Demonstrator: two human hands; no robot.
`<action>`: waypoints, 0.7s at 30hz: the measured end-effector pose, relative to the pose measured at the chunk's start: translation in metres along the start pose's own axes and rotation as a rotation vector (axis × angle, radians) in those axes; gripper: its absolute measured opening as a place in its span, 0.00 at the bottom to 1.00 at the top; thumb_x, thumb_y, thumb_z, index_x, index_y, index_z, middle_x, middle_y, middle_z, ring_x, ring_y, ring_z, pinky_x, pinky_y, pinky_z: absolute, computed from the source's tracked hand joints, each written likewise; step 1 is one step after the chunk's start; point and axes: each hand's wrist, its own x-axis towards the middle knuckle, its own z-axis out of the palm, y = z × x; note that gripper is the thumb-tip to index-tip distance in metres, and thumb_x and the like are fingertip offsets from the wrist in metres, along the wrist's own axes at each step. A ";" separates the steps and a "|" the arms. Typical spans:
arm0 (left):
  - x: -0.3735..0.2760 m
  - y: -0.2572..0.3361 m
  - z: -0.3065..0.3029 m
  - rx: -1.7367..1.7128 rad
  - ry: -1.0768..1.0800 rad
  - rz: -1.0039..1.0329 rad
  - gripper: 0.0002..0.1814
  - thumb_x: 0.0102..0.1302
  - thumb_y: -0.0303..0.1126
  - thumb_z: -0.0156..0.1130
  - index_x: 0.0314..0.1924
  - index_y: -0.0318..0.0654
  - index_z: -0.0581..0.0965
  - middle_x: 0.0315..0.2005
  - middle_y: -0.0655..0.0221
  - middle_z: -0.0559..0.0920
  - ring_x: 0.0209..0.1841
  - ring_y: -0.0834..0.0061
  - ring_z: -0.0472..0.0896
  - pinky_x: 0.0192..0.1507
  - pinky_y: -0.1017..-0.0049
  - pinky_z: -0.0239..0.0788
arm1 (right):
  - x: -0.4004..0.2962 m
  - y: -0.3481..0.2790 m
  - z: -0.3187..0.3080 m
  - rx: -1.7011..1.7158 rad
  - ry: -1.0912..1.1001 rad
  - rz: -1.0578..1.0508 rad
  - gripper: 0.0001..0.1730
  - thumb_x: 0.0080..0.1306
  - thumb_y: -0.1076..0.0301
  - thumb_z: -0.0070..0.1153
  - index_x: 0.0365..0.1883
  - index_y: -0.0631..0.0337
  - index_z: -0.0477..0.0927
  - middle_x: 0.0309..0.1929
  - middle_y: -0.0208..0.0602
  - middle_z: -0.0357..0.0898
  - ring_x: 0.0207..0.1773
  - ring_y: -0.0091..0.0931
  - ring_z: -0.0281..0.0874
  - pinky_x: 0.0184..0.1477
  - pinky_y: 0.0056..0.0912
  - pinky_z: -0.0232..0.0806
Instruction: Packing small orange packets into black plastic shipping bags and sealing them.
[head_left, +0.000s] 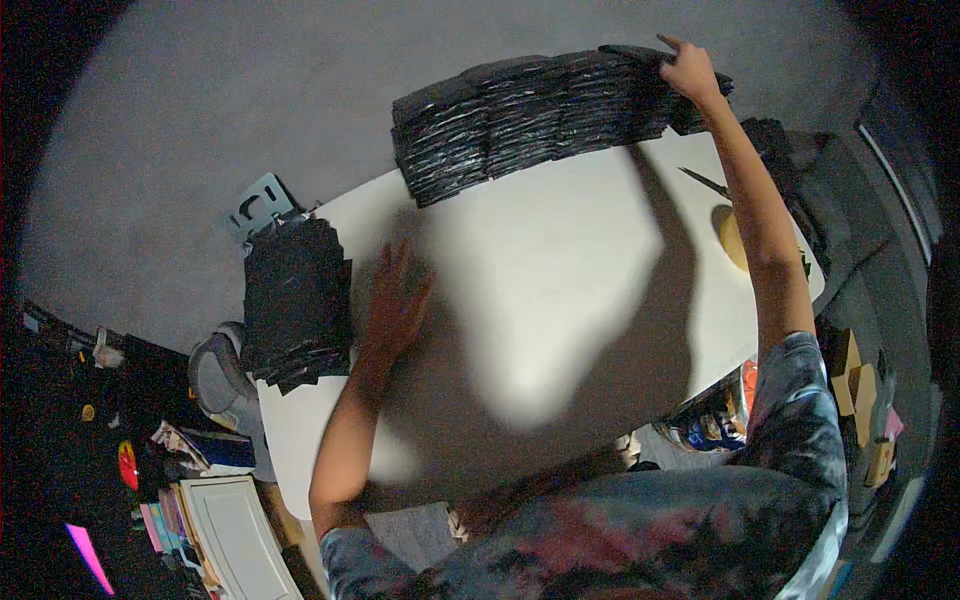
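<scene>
My right hand (688, 71) reaches to the far right end of a long row of stacked, glossy black flat pieces (525, 112), which look like folded plastic. One finger points outward and the others meet the top of the pile by a raised dark edge. Whether they grip a piece is unclear. My left hand (394, 307) is in shadow at the left of the white table (555, 240), fingers apart with nothing in them. Just left of it lies a second pile of matte black flat pieces (296, 296), its edges uneven.
A dark, thin pointed tool (703, 181) and a yellow roll-like object (731, 238) lie near my right forearm. Behind the left pile is a pale blue-grey plate with cutouts (261, 204). Books, boxes and a grey chair (221, 375) crowd the left floor; cardboard (853, 379) is at right.
</scene>
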 end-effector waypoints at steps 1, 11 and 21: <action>0.006 0.014 -0.003 -0.010 -0.005 0.013 0.37 0.76 0.45 0.59 0.79 0.45 0.58 0.77 0.39 0.54 0.77 0.30 0.51 0.75 0.40 0.49 | -0.005 0.012 -0.003 -0.014 0.004 0.009 0.23 0.62 0.71 0.59 0.57 0.56 0.85 0.44 0.53 0.87 0.47 0.49 0.86 0.53 0.46 0.78; 0.014 0.004 0.016 0.000 -0.022 -0.046 0.40 0.75 0.52 0.56 0.79 0.42 0.58 0.75 0.31 0.53 0.77 0.30 0.51 0.77 0.40 0.44 | -0.242 -0.071 -0.074 0.173 -0.401 -0.305 0.15 0.64 0.68 0.57 0.45 0.62 0.89 0.39 0.50 0.89 0.30 0.37 0.87 0.39 0.40 0.78; 0.011 -0.014 0.009 0.081 0.004 0.008 0.37 0.74 0.46 0.59 0.76 0.36 0.62 0.72 0.30 0.59 0.74 0.28 0.57 0.75 0.40 0.48 | -0.371 -0.245 -0.212 1.185 0.181 -0.739 0.03 0.59 0.68 0.63 0.28 0.57 0.84 0.23 0.35 0.81 0.24 0.26 0.79 0.25 0.29 0.68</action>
